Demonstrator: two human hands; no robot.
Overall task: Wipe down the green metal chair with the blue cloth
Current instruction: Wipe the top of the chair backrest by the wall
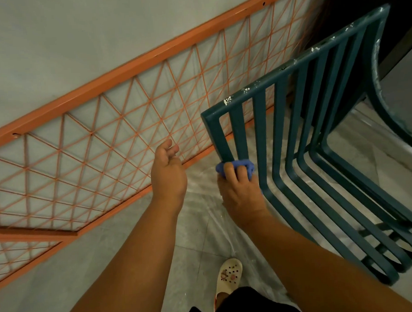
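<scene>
Right hand (241, 189) fingers curled round blue cloth (234, 166) against chair slat (225, 140); left hand (169, 174) loose.

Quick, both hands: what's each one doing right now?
Left hand: open, holding nothing.
Right hand: grips the blue cloth against a green chair slat.

Chair (292, 137): dark teal-green metal, slatted, white paint flecks along top rail, right of the right hand (240, 192). Cloth (234, 166): plain blue, bunched under that hand's fingers. Panel (103, 127) behind the left hand (169, 174): orange frame, thin orange wires crossing in a triangle/diamond grid. Wall (63, 39) behind it: pale grey. Floor (199, 232) below both hands: grey, whitish streaks. Shoe (228, 280) below the right hand: cream, holed, small reddish charms. Black garment (243, 304) at bottom edge.
</scene>
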